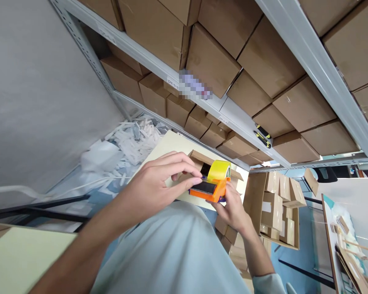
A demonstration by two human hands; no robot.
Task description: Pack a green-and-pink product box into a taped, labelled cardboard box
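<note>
In my right hand point(233, 206) is an orange tape dispenser point(213, 192), gripped by its right end. A roll of yellow tape point(220, 170) sits on it. My left hand point(171, 175) reaches in from the left, thumb and forefinger pinched together at the dispenser's front edge, close to the tape. What lies between those fingertips, perhaps the tape's end, is too small to make out. Behind the dispenser a small cardboard box point(199, 157) stands with flaps raised on a pale yellow tabletop point(168, 145). The dispenser hides part of the box.
Metal shelving point(153, 67) packed with cardboard boxes rises ahead. Two yellow-and-black utility knives point(263, 139) lie on a shelf. White paper scraps point(135, 136) are heaped at the left. A large open carton point(254, 196) at the right holds several small boxes.
</note>
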